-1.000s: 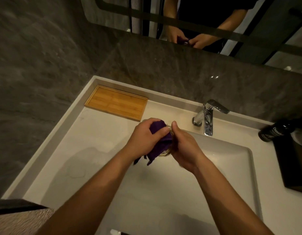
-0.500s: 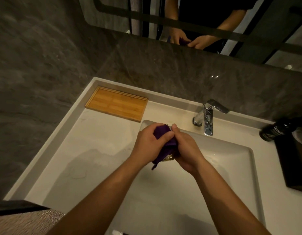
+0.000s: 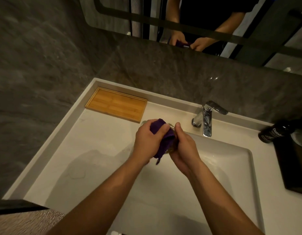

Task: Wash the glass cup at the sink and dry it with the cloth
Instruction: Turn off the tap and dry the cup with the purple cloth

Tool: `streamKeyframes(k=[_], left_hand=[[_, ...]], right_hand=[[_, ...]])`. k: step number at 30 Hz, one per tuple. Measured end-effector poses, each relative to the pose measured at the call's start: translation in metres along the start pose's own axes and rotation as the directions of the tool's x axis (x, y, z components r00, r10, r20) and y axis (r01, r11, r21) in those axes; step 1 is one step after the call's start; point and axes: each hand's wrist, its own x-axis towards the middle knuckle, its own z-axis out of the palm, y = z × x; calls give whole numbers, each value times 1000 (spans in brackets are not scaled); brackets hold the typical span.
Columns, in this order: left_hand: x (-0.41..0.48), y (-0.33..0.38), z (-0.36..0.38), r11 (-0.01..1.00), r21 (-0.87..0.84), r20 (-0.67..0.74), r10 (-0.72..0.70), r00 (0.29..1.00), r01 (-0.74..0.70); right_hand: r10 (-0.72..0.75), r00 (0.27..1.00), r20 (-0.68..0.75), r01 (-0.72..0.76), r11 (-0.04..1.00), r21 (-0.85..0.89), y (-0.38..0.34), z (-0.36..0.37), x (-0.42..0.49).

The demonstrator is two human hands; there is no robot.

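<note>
**Glass at risk of slipping above the basin**

Forearms reach up from the bottom of the frame to the centre, where both hands meet over the near-left edge of the sink (image 3: 235, 192). The left hand (image 3: 147, 141) has its grip curled around the cloth (image 3: 159, 127), a soft, dark purple, bunched fabric with a corner hanging below. The right hand (image 3: 184, 148) wraps its grip around the glass cup (image 3: 171, 150), of which only a sliver of clear, smooth wall shows between palm and cloth. How firmly it is pinned I cannot tell. Wet glass is slick; a hard twist of the cloth could, I judge, squirt it out onto the hard white basin and crack it. The pale desk (image 3: 96, 158) left of the hands looks glossy and smooth. Further up, a flat bamboo tray (image 3: 116, 106) lies at upper left, a chrome tap (image 3: 207, 118) stands right of centre, and a dark bottle (image 3: 274, 133) sits at the right edge.
</note>
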Motion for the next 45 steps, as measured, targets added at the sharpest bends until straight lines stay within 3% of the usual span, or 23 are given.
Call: streamKeyframes(k=[2, 4, 6, 9, 11, 12, 14, 16, 18, 20, 22, 24, 25, 26, 28, 30, 32, 34, 36, 39, 45], left_hand=[[-11, 0, 16, 983, -178, -225, -92, 970, 52], [-13, 0, 20, 971, -225, -299, -144, 943, 77], [-7, 0, 8, 990, -119, -237, -101, 966, 75], [6, 7, -16, 998, 68, 26, -7, 1000, 5], [8, 12, -20, 997, 76, 128, -17, 992, 7], [6, 13, -17, 998, 58, 91, -13, 996, 8], [0, 11, -5, 1000, -9, -120, -6, 993, 5], [-11, 9, 10, 992, -126, -320, -69, 945, 30], [-13, 6, 14, 987, -155, -365, -103, 925, 48], [-6, 4, 3, 997, -73, -270, -58, 961, 40], [4, 9, -14, 998, 67, -53, 6, 999, -2], [9, 18, -24, 981, 186, 159, 32, 987, -62], [10, 20, -25, 977, 199, 193, 35, 981, -74], [10, 21, -23, 981, 178, 167, 44, 985, -74], [4, 17, -12, 996, 77, -24, 44, 999, -42], [-7, 13, 5, 996, -89, -244, -49, 968, 28], [-14, 7, 12, 984, -166, -334, -117, 935, 64], [-8, 2, 6, 992, -98, -263, -104, 959, 80], [5, 3, -10, 996, 2, -91, -85, 992, 85], [16, 12, -26, 995, 43, 130, -95, 987, 90], [21, 13, -34, 993, 110, 240, -78, 968, 53]], right_hand=[[37, 999, -33, -32, 988, 148, 5, 12, -3], [80, 996, -26, -75, 986, 152, 11, 17, -5], [69, 998, -10, -68, 993, 100, 10, 12, 0], [55, 997, 52, -54, 998, -23, -3, -1, 6], [66, 996, 54, -62, 996, -60, -7, 0, 8], [61, 998, 28, -60, 998, -23, -6, 3, 8], [45, 998, -37, -41, 995, 92, -1, 13, 7], [54, 997, -55, -44, 985, 168, 7, 22, 3], [88, 996, -25, -83, 982, 169, 11, 23, 0], [82, 996, 17, -84, 987, 137, 8, 14, 2], [68, 995, 72, -71, 997, 40, 0, 3, 7], [70, 993, 96, -62, 994, -85, -9, -3, 8], [67, 993, 95, -58, 993, -100, -11, -3, 8], [57, 995, 87, -50, 996, -75, -11, -1, 8], [33, 998, 51, -36, 998, 56, -7, 8, 5], [36, 999, 14, -38, 982, 183, 3, 17, 3], [59, 998, 17, -61, 979, 196, 11, 20, 1], [72, 996, 57, -79, 987, 143, 11, 13, 3], [90, 991, 104, -94, 995, 37, 6, 2, 8], [157, 975, 158, -149, 987, -62, -3, -4, 12], [163, 981, 101, -149, 979, -139, -5, 6, 14]])
